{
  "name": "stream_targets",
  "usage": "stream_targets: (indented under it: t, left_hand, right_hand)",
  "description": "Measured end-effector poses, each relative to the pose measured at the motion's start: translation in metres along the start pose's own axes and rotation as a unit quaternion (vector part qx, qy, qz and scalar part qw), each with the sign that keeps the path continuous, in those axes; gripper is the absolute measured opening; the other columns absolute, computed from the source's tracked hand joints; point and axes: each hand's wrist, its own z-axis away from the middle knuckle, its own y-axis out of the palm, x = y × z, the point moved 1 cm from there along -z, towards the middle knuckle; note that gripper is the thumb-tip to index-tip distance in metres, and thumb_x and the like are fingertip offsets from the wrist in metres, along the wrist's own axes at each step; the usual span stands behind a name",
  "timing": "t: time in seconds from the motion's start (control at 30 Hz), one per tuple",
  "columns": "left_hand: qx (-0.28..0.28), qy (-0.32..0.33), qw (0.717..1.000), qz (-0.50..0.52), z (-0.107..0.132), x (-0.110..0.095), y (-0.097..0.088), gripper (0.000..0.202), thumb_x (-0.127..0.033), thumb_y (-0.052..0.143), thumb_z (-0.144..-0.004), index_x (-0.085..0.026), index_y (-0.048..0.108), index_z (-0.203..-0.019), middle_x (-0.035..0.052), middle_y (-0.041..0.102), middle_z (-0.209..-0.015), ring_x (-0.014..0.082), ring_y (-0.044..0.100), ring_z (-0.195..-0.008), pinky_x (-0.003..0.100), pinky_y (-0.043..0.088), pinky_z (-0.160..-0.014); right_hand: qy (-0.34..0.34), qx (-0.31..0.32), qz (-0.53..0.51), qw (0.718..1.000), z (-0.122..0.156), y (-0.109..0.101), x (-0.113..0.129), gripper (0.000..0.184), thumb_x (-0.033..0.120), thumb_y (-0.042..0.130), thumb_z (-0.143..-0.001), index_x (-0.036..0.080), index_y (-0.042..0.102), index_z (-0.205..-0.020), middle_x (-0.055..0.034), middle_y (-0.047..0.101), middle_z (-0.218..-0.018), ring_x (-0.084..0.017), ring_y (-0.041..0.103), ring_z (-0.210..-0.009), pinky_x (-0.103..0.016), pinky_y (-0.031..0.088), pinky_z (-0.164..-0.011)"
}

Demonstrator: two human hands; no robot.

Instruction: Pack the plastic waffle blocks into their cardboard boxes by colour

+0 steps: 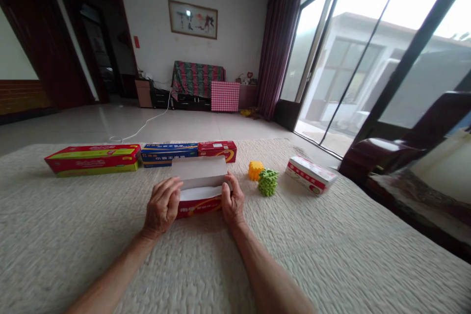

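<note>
Left hand [162, 206] and right hand [232, 200] clamped on opposite ends of open box [200, 207], lid [200, 168] up, box on pale cover [312, 260], centre. Behind it, left to right: long box [93, 161], blue box [167, 155], small red box [222, 152]. Right: orange piece [254, 170], green piece [268, 183] close together, then white box [311, 175], apart.

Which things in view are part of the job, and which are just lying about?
In the job:
open red box, left hand and right hand at its ends

Apparently just lying about, untouched:
red-and-green box
blue box
rear red box
yellow toy
green toy
white-and-red box
</note>
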Motion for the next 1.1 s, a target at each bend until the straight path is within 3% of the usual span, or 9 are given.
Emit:
stream_targets:
  t: [0.3,0.57,0.7,0.8,0.87,0.93,1.03,1.1]
  left_hand:
    - [-0.021,-0.025,0.999,0.03,0.004,0.001,0.002,0.025,-0.029,0.049,-0.094,-0.017,0.063,-0.111,0.0135,0.065,-0.119,0.0257,0.059,-0.115,0.043,0.047,-0.1]
    - [-0.026,-0.042,0.998,0.025,0.001,0.001,0.001,0.028,-0.038,0.05,-0.093,-0.018,0.066,-0.103,0.012,0.068,-0.114,0.0251,0.061,-0.111,0.041,0.049,-0.099]
    - [-0.028,-0.047,0.998,0.03,0.002,0.001,0.002,0.029,-0.038,0.049,-0.093,-0.018,0.067,-0.102,0.0119,0.068,-0.113,0.0252,0.062,-0.11,0.042,0.049,-0.099]
    - [-0.035,-0.051,0.997,0.038,0.002,0.001,0.004,0.028,-0.038,0.049,-0.092,-0.018,0.067,-0.101,0.0123,0.068,-0.113,0.0257,0.062,-0.11,0.042,0.049,-0.099]
    - [-0.041,-0.052,0.997,0.042,0.002,0.001,0.005,0.028,-0.038,0.05,-0.092,-0.018,0.067,-0.101,0.0123,0.068,-0.113,0.0257,0.061,-0.11,0.043,0.049,-0.099]
    - [-0.047,-0.05,0.997,0.047,0.003,0.002,0.006,0.027,-0.037,0.05,-0.092,-0.018,0.067,-0.101,0.0124,0.068,-0.112,0.0257,0.062,-0.109,0.043,0.049,-0.098]
    - [-0.054,-0.043,0.996,0.049,0.003,0.002,0.007,0.025,-0.035,0.051,-0.092,-0.017,0.067,-0.101,0.0124,0.068,-0.111,0.026,0.062,-0.109,0.043,0.049,-0.097]
    - [-0.057,-0.037,0.997,0.047,0.003,0.002,0.007,0.024,-0.033,0.052,-0.092,-0.017,0.067,-0.101,0.0126,0.068,-0.112,0.0262,0.062,-0.109,0.043,0.049,-0.097]
  right_hand:
    - [0.001,-0.004,0.007,1.0,0.0,0.0,0.0,0.028,0.034,0.044,-0.092,0.02,0.059,-0.111,-0.0109,0.059,-0.134,-0.022,0.052,-0.127,-0.04,0.038,-0.109]
    - [-0.032,-0.048,0.031,0.998,-0.004,-0.009,0.006,0.03,0.034,0.043,-0.093,0.019,0.058,-0.114,-0.0132,0.055,-0.135,-0.024,0.049,-0.127,-0.047,0.034,-0.11]
    - [-0.08,-0.097,0.066,0.99,-0.02,-0.026,0.015,0.027,0.03,0.043,-0.091,0.02,0.058,-0.112,-0.0125,0.057,-0.131,-0.023,0.051,-0.125,-0.049,0.036,-0.108]
    - [-0.111,-0.106,0.137,0.979,-0.045,-0.052,0.018,0.03,0.026,0.045,-0.086,0.02,0.057,-0.113,-0.0138,0.058,-0.129,-0.024,0.052,-0.124,-0.047,0.038,-0.106]
    - [-0.095,-0.07,0.228,0.967,-0.066,-0.074,0.017,0.04,0.028,0.05,-0.081,0.017,0.055,-0.118,-0.0175,0.055,-0.132,-0.028,0.049,-0.126,-0.049,0.037,-0.106]
    - [-0.033,-0.003,0.32,0.947,-0.085,-0.095,0.012,0.053,0.032,0.056,-0.075,0.014,0.053,-0.125,-0.0201,0.053,-0.134,-0.032,0.046,-0.128,-0.051,0.036,-0.106]
    - [0.081,0.084,0.433,0.894,-0.104,-0.117,0.006,0.069,0.04,0.06,-0.073,0.013,0.045,-0.135,-0.0219,0.051,-0.136,-0.036,0.045,-0.129,-0.056,0.033,-0.104]
    - [0.123,0.126,0.477,0.861,-0.11,-0.123,0.004,0.075,0.044,0.061,-0.074,0.012,0.042,-0.139,-0.0229,0.051,-0.137,-0.038,0.044,-0.129,-0.059,0.032,-0.103]
